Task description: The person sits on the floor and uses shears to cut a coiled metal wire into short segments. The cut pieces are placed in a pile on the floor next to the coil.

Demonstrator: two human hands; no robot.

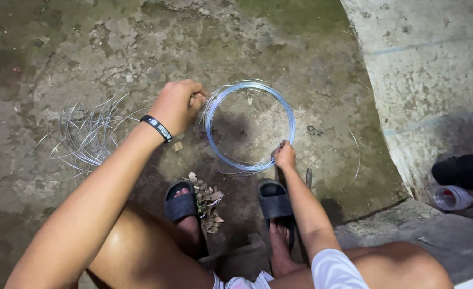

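A round coil of thin silvery wire [250, 91] stands almost upright on the rough concrete ground between my hands. My left hand [176, 105], with a black band on the wrist, is closed on the coil's left upper side. My right hand [285, 155] grips the coil's lower right edge, with a dark tool partly showing in it. Loose cut lengths of wire [89, 134] lie in a tangled pile to the left of my left arm.
My feet in black slippers [179, 199] rest below the coil, with dry leaves between them. A raised concrete slab [429, 75] runs along the right. A clear plastic bottle [453, 197] lies at its base, beside a dark object.
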